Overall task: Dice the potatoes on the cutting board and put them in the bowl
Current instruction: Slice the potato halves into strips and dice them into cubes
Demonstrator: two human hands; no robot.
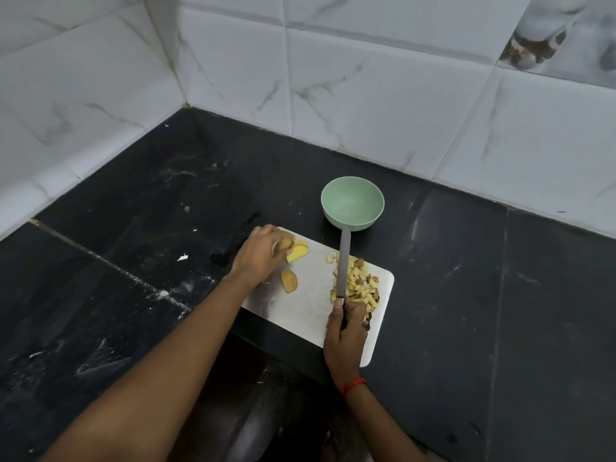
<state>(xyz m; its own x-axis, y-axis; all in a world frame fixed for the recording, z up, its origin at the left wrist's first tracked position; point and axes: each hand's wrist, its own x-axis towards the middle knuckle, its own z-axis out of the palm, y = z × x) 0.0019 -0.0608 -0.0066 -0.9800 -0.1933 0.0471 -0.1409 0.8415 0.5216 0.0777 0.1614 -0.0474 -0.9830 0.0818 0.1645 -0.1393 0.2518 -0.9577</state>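
Yellow potato slices (pixel 298 252) lie at the far left corner of the cutting board (pixel 310 308), touching a brown-skinned potato chunk (pixel 286 244) that the left hand (pixel 258 256) curls round. The right hand (pixel 345 335), at the board's near edge, wraps the handle of the knife (pixel 343 261). Its blade runs straight away from the person across the board's middle, tip toward the green bowl (pixel 352 203) just beyond the board's far edge. The uncut pieces therefore sit left of the blade, nearer the left hand. Diced cubes (pixel 358 283) are heaped on the board's right half beside the blade, and one loose slice (pixel 289 280) lies between the hands. The bowl looks empty. The black counter (pixel 466 295) carries the board.
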